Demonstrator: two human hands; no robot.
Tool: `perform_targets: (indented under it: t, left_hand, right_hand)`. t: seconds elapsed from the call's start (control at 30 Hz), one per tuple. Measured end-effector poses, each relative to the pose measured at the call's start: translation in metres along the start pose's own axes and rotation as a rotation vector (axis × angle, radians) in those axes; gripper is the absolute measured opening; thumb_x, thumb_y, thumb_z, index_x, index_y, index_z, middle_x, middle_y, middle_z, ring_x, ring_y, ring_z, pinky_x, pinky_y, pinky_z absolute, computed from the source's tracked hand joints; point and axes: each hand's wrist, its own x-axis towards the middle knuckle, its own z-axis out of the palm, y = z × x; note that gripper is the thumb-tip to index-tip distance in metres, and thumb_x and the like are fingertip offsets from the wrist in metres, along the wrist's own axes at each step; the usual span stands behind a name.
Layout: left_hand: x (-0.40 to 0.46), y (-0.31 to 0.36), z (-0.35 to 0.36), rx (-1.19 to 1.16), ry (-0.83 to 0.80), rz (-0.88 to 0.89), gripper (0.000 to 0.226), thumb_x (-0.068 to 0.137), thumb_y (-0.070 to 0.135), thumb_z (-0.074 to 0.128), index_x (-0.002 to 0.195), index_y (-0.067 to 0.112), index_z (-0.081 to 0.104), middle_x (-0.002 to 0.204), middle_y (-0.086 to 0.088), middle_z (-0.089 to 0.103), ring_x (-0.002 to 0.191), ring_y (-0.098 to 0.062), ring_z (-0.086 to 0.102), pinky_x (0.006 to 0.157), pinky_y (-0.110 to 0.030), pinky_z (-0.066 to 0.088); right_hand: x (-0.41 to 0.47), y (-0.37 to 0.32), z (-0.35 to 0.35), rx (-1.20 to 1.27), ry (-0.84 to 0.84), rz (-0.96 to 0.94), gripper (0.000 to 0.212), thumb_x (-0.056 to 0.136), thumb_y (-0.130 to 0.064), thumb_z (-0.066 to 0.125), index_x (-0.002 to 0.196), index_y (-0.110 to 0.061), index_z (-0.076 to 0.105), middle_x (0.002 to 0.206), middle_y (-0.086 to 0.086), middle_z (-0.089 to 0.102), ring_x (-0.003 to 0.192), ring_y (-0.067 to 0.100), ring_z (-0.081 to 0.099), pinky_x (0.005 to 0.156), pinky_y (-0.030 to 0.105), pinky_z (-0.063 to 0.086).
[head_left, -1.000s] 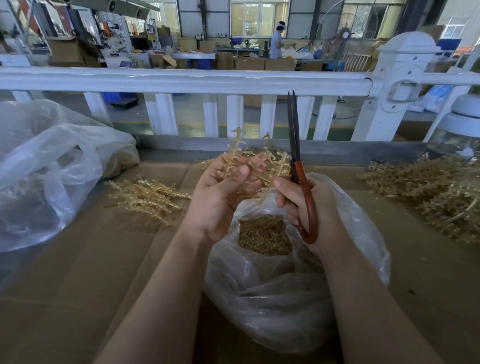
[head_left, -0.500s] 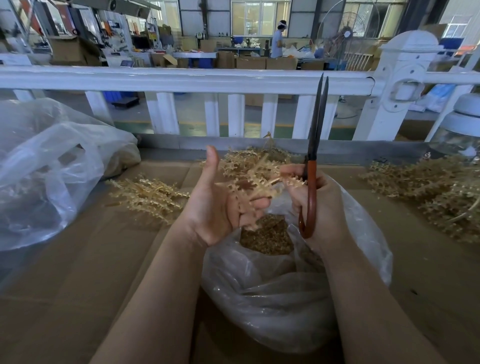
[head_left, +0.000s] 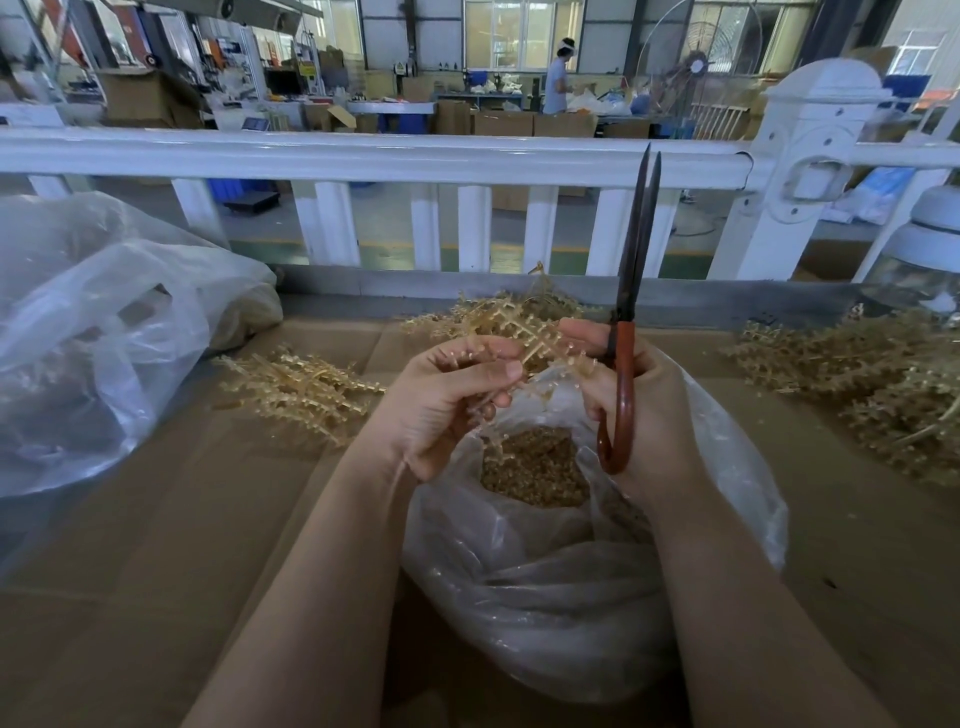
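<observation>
**Gold bits going into the bag, job partway through**

The left hand (head_left: 447, 405) has its grip curled round a gold plastic branch (head_left: 537, 345). The right hand (head_left: 644, 410) pinches the branch's other end, and its grip also holds the scissors (head_left: 629, 338), blades up and nearly together. Directly below the grip, the open bag (head_left: 545, 613) already holds loose gold bits (head_left: 535, 467). A left heap (head_left: 298, 389) and a bigger right heap (head_left: 857, 384) flank the grip on the table (head_left: 156, 519), so plenty likely remains.

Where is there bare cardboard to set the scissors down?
Bare cardboard lies near left, between the clear bag, the left sprue pile and the open bag; also near right, below the right sprue pile. Crowded around the middle sprue pile.
</observation>
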Motion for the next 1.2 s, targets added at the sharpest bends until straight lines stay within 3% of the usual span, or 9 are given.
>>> perform_targets:
  t: [0.23, 0.33, 0.43, 0.6, 0.67, 0.8, 0.93, 1.07, 1.2]
  left_hand:
    - [-0.002, 0.003, 0.002, 0.030, 0.011, 0.044, 0.017, 0.062, 0.009, 0.079, 0.073, 0.021, 0.077, 0.067, 0.004, 0.066, 0.057, -0.009, 0.056, 0.058, -0.017, 0.045]
    - [-0.002, 0.004, 0.002, 0.013, 0.048, 0.063, 0.017, 0.062, 0.008, 0.079, 0.071, 0.022, 0.077, 0.066, 0.005, 0.065, 0.057, -0.008, 0.056, 0.058, -0.017, 0.045]
    - [-0.002, 0.004, 0.001, -0.011, 0.074, 0.092, 0.017, 0.060, 0.009, 0.079, 0.070, 0.022, 0.076, 0.065, 0.006, 0.064, 0.057, -0.008, 0.056, 0.057, -0.016, 0.044]
    - [-0.001, 0.004, -0.001, -0.005, 0.097, 0.110, 0.018, 0.061, 0.007, 0.078, 0.069, 0.023, 0.075, 0.065, 0.006, 0.063, 0.057, -0.009, 0.054, 0.058, -0.017, 0.043]
    - [-0.001, 0.004, 0.000, 0.016, 0.093, 0.115, 0.018, 0.062, 0.007, 0.078, 0.071, 0.022, 0.073, 0.065, 0.006, 0.062, 0.057, -0.009, 0.051, 0.056, -0.017, 0.042]
    - [0.001, 0.001, 0.003, 0.041, 0.072, 0.116, 0.024, 0.065, 0.004, 0.076, 0.081, 0.018, 0.065, 0.064, 0.005, 0.060, 0.055, -0.008, 0.047, 0.052, -0.016, 0.039]
    - [0.001, -0.002, 0.004, 0.048, 0.095, 0.053, 0.030, 0.060, 0.012, 0.083, 0.084, 0.020, 0.068, 0.063, 0.006, 0.059, 0.053, -0.007, 0.041, 0.049, -0.015, 0.035]
    - [-0.003, -0.005, 0.006, 0.226, 0.005, 0.032, 0.016, 0.066, 0.022, 0.082, 0.080, 0.015, 0.077, 0.074, -0.001, 0.073, 0.047, -0.003, 0.034, 0.044, -0.014, 0.028]
    - [-0.002, -0.006, 0.004, 0.214, 0.051, 0.012, 0.018, 0.065, 0.022, 0.083, 0.079, 0.012, 0.078, 0.077, -0.004, 0.074, 0.049, -0.005, 0.036, 0.043, -0.013, 0.031]
  right_hand:
    - [-0.002, -0.004, 0.001, 0.067, -0.012, 0.026, 0.022, 0.091, 0.003, 0.064, 0.105, -0.013, 0.071, 0.055, -0.011, 0.055, 0.045, 0.002, 0.048, 0.048, 0.012, 0.039]
    - [-0.003, -0.002, -0.001, 0.139, -0.009, 0.063, 0.017, 0.086, -0.006, 0.066, 0.098, -0.015, 0.074, 0.053, 0.002, 0.042, 0.043, 0.014, 0.032, 0.046, 0.029, 0.019]
    - [-0.003, 0.000, -0.002, 0.151, -0.001, 0.040, 0.012, 0.088, -0.013, 0.063, 0.092, -0.014, 0.074, 0.054, 0.007, 0.040, 0.047, 0.022, 0.029, 0.051, 0.042, 0.017]
    - [-0.001, -0.003, -0.003, 0.124, -0.060, 0.038, 0.027, 0.094, -0.023, 0.064, 0.099, 0.004, 0.069, 0.075, 0.021, 0.064, 0.045, 0.016, 0.038, 0.044, 0.026, 0.031]
    - [-0.002, -0.004, -0.002, 0.105, -0.074, 0.046, 0.038, 0.091, -0.027, 0.070, 0.102, 0.010, 0.065, 0.079, 0.018, 0.068, 0.046, 0.016, 0.036, 0.043, 0.024, 0.031]
    - [-0.002, -0.008, 0.002, 0.011, -0.102, 0.050, 0.005, 0.092, -0.006, 0.066, 0.089, -0.004, 0.069, 0.074, 0.011, 0.068, 0.045, 0.015, 0.044, 0.044, 0.023, 0.034]
    - [-0.002, -0.008, 0.005, -0.045, -0.112, 0.015, 0.011, 0.093, 0.003, 0.063, 0.086, -0.004, 0.069, 0.075, 0.014, 0.067, 0.047, 0.001, 0.057, 0.053, 0.010, 0.045]
    - [-0.001, -0.003, 0.005, -0.050, -0.126, 0.008, 0.013, 0.094, 0.003, 0.063, 0.085, -0.005, 0.069, 0.053, -0.008, 0.061, 0.046, -0.002, 0.057, 0.049, 0.008, 0.043]
    - [0.000, 0.001, 0.005, -0.125, -0.138, -0.016, 0.014, 0.094, -0.002, 0.066, 0.084, -0.011, 0.070, 0.053, -0.013, 0.061, 0.049, -0.002, 0.058, 0.053, 0.009, 0.044]
